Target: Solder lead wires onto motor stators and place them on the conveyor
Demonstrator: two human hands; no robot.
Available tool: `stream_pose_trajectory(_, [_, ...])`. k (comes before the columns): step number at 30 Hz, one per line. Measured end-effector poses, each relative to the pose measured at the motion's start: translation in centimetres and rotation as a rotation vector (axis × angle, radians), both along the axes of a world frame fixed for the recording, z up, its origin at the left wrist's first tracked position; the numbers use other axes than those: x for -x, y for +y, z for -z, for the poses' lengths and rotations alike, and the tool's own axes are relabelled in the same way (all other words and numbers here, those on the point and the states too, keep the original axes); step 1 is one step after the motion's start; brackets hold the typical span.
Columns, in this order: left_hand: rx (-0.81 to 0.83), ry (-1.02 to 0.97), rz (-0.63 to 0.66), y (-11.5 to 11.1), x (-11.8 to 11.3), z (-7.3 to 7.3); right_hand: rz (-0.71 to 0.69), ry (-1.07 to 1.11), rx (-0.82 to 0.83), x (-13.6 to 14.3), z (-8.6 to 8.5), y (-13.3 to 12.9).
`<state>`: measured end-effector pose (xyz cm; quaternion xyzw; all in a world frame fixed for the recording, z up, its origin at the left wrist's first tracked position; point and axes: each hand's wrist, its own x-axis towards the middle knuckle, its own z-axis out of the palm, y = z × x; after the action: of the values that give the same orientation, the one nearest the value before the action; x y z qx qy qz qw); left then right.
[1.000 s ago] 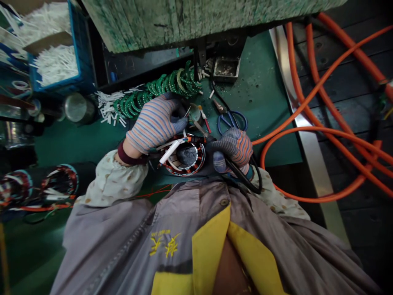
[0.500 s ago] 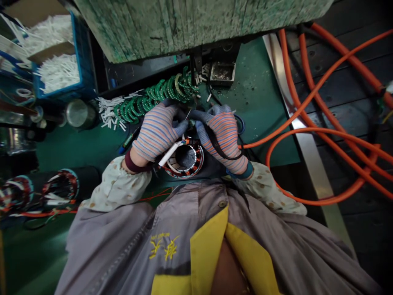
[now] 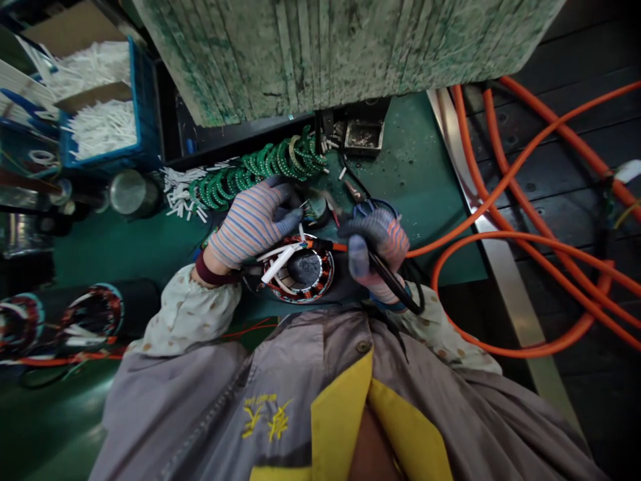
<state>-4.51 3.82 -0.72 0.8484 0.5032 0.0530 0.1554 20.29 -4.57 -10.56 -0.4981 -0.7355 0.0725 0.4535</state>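
My left hand (image 3: 255, 217), in a striped glove with dark fingertips, is closed in a pinch on a thin wire end (image 3: 303, 203) above a motor stator (image 3: 328, 270). The stator has copper-red windings, and a white sleeve (image 3: 278, 264) lies across its rim. A small round greenish part (image 3: 316, 207) sits just beyond the pinch. Right of the stator, my right hand (image 3: 378, 247) is closed around a slim tool with a thick black cord (image 3: 395, 284); its tip is blurred, so its kind is unclear. Pliers (image 3: 356, 194) lie just beyond that hand.
Green curved circuit boards (image 3: 260, 167) and white tubes (image 3: 183, 190) lie behind my hands. A blue crate (image 3: 133, 120) holds more tubes. Further stators (image 3: 97, 310) stand left. Near the metal solder tray (image 3: 363, 137) hangs a greenish panel (image 3: 340, 60); orange hoses (image 3: 501, 347) loop right.
My right hand has drawn back to the right and down, away from my left hand, carrying the corded tool. The round part and pliers have come into sight. My left hand stays in its pinch.
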Motion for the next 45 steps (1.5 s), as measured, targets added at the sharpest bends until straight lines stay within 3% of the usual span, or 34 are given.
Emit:
stream_pose_trajectory(4, [0.011, 0.033, 0.01, 0.0, 0.2, -0.2, -0.099, 0.044, -0.198, -1.0, -0.3, -1.4])
stream_pose_trajectory(10, [0.033, 0.076, 0.009, 0.2, -0.2, -0.7, -0.026, 0.055, -0.329, -0.1, -1.5, -0.6])
stream_pose_trajectory(24, [0.027, -0.072, 0.017, 0.2, 0.1, -0.3, -0.057, 0.148, -0.23, -0.2, -0.2, -1.2])
stream_pose_trajectory(37, [0.034, -0.124, -0.026, -0.1, -0.5, -0.3, 0.0, 0.09, -0.174, -0.6, -0.4, -1.5])
stream_pose_trajectory(40, [0.002, -0.139, -0.04, -0.3, -0.8, 0.1, -0.017, 0.192, -0.167, -0.6, -0.7, -1.4])
stream_pose_trajectory(45, [-0.033, -0.18, -0.081, -0.6, -0.9, 1.1, -0.068, 0.17, -0.217, -0.3, -1.2, -0.8])
